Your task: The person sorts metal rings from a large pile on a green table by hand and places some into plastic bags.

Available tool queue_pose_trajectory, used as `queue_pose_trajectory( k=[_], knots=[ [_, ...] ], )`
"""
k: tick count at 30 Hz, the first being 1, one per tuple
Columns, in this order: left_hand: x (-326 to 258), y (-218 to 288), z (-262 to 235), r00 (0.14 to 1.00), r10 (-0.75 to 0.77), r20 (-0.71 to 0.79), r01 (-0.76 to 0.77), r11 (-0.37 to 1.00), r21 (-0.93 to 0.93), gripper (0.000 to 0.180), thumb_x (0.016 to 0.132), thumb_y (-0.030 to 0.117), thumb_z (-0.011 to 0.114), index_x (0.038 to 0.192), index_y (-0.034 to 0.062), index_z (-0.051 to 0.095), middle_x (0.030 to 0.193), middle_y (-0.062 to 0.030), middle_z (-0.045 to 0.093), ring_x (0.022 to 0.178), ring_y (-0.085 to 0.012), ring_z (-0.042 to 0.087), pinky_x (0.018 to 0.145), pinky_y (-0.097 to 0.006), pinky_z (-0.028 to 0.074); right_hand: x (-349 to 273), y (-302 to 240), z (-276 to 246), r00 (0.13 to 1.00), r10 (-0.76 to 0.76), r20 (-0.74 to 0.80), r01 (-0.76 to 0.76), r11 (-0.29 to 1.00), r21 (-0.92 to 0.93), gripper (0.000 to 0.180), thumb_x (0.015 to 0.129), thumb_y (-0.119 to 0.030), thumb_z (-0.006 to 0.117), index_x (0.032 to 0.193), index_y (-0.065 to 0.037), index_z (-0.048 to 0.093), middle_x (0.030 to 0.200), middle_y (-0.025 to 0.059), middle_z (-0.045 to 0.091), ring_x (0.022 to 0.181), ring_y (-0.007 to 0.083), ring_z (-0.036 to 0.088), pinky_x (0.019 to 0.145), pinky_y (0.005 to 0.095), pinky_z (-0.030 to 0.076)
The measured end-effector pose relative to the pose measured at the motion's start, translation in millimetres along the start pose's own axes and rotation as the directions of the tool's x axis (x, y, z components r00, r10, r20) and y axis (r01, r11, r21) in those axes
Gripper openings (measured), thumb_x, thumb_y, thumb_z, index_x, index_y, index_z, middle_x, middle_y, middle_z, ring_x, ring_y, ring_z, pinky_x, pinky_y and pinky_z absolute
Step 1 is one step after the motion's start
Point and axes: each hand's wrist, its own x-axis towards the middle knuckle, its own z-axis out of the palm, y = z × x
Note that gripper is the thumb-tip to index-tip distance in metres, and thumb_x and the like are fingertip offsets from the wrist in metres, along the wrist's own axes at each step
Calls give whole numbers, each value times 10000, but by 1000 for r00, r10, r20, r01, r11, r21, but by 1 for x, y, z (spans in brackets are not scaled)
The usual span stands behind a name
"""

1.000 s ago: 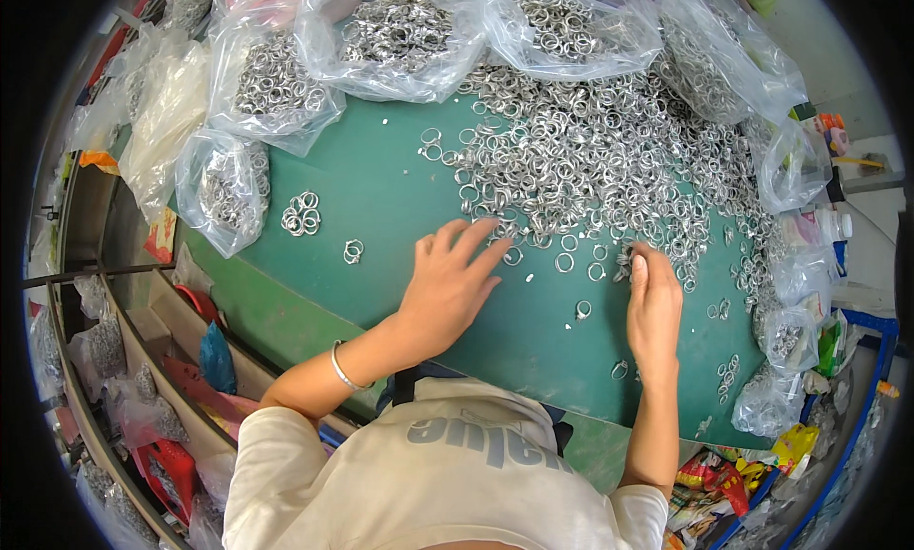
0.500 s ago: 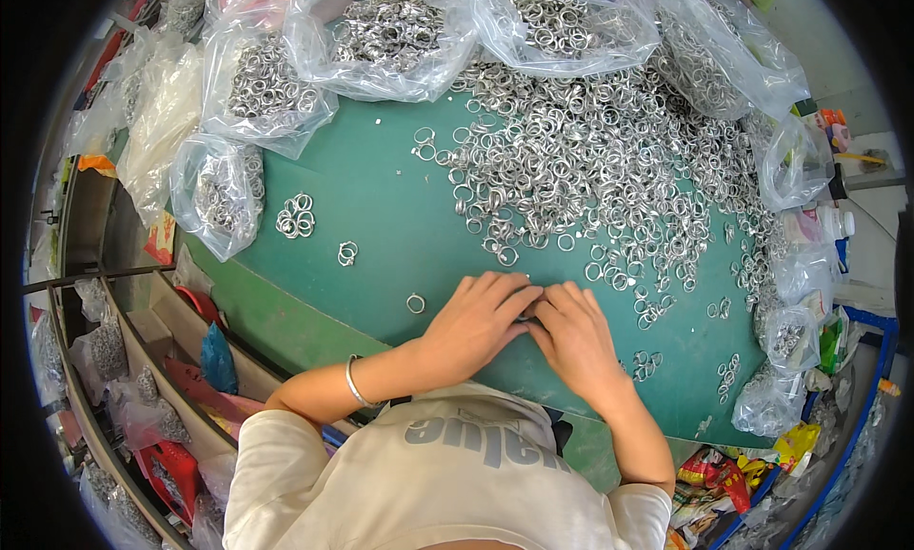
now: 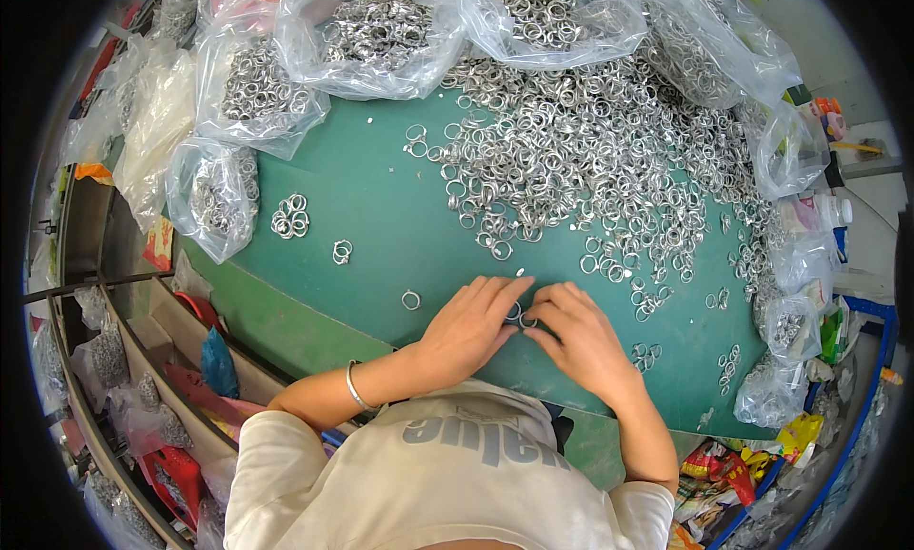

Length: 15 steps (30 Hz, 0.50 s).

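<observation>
Just in front of my body, two silver finger rings [image 3: 522,315] show in the gap between my hands. My left hand [image 3: 468,323] has bent fingers, with its thumb and fingertips at one ring. From the other side my right hand [image 3: 576,339] pinches at the second ring with thumb and forefinger. The fingers partly cover both rings. A small white piece [image 3: 520,273] lies just beyond my left fingertips. To the left, a single ring [image 3: 410,300], a few joined rings [image 3: 342,252] and a small cluster of rings [image 3: 290,217] rest on the green tabletop [image 3: 381,188].
A wide heap of silver rings [image 3: 590,160] covers the far right. Clear plastic bags of rings [image 3: 381,36] line the far edge, with another bag [image 3: 217,198] at left. Small ring groups [image 3: 728,369] lie at right. An open drawer unit [image 3: 162,360] stands at lower left.
My hands have parted slightly, and the rings between them now show. The view has shifted a little.
</observation>
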Motion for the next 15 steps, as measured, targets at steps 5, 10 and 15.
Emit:
queue_pose_trajectory(
  k=[5, 10, 15],
  knots=[
    [-1, -2, 9, 990, 117, 74, -126, 983, 135, 486, 784, 58, 688, 1236, 31, 512, 1103, -142, 518, 941, -320, 502, 825, -385, 448, 4, 22, -12, 882, 178, -437, -321, 905, -279, 123, 765, -59, 702, 803, -15, 594, 822, 102, 554, 800, 298, 518, 717, 398, 402],
    [-5, -9, 13, 987, 111, 114, -125, 984, 124, 488, 792, 72, 686, 1241, 25, 504, 1119, -140, 513, 945, -318, 504, 828, -386, 450, 3, 13, -3, 941, 135, -309, -242, 909, -340, 101, 767, -54, 689, 826, -27, 612, 870, 93, 534, 843, 280, 505, 734, 387, 394],
    [-5, 4, 5, 999, 34, -29, -35, 998, -50, 565, 768, 72, 713, 1284, 39, 487, 1153, -151, 496, 950, -315, 502, 844, -388, 450, -12, -3, 2, 984, 58, -169, -66, 997, -45, 141, 744, -58, 717, 850, -23, 631, 921, 94, 585, 873, 289, 545, 752, 388, 429]
  ],
)
